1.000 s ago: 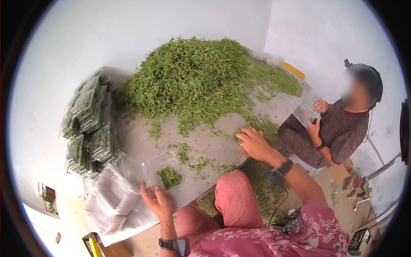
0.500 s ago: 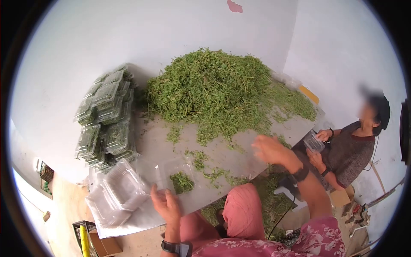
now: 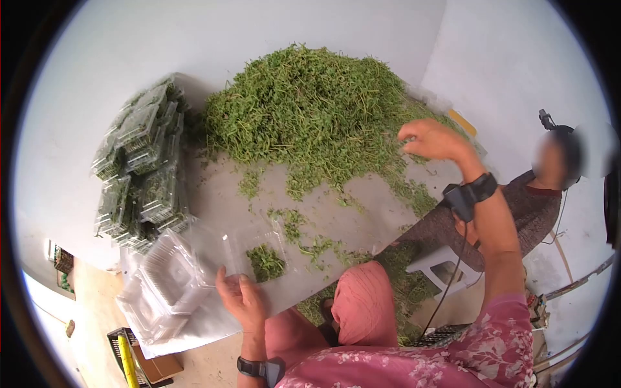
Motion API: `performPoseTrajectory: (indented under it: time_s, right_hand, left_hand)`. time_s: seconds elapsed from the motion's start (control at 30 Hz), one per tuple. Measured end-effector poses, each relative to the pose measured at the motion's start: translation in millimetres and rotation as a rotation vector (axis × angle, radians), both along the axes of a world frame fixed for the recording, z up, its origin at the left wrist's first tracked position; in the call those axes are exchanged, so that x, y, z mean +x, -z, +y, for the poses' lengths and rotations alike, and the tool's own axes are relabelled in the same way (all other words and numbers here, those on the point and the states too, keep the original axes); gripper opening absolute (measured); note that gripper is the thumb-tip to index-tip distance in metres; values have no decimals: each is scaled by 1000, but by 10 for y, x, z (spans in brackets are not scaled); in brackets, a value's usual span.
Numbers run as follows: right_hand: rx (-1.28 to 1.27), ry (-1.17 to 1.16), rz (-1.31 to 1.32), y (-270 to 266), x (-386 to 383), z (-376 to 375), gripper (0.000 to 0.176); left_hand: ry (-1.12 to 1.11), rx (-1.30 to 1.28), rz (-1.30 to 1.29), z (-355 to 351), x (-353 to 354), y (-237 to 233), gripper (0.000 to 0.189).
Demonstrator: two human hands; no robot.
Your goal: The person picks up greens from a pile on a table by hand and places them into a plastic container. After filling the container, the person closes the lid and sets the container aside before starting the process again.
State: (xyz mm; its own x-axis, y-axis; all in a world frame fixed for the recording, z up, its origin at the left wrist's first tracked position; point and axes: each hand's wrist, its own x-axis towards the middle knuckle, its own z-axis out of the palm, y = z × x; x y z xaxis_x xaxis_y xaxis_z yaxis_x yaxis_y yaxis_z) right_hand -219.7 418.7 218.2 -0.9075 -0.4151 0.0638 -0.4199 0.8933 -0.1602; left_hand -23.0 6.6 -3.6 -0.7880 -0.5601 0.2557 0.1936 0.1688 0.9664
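Observation:
My left hand (image 3: 241, 299), fingers apart, is at the near left corner of an open clear plastic clamshell box (image 3: 285, 262). A small bunch of leafy greens (image 3: 265, 261) lies inside that box. My right hand (image 3: 432, 138) is raised over the right side of a large heap of greens (image 3: 304, 110); its fingers are bent but apart, with nothing visible between them. Left of the box, empty clear clamshells (image 3: 169, 275) lie nested together.
Filled clamshells (image 3: 139, 152) are stacked at the table's left. Loose sprigs (image 3: 320, 249) lie on the table (image 3: 220, 194). At the right sits a co-worker (image 3: 546, 200), partly behind my right arm. A black crate (image 3: 119, 336) stands on the floor, lower left.
My right hand has moved up and to the right, from the table's near edge to the right side of the heap. My left hand stays by the box. The view has shifted slightly.

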Motion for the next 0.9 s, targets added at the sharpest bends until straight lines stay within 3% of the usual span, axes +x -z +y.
performPoseTrajectory:
  time_s: [0.3,0.63,0.77,0.9]
  right_hand:
    - [-48,94,60,-1183,442,493,24]
    - [-54,-45,153,-2305,556,-30,23]
    - [38,-53,304,-2377,425,-399,31]
    - [-185,-253,192,-1923,-281,-676,37]
  left_hand:
    - [20,39,-1,-14,2,11,47]
    - [-11,-1,25,6,-9,0,44]
    - [-17,-24,42,3,-13,38,43]
    - [-26,-93,48,-43,-8,94,43]
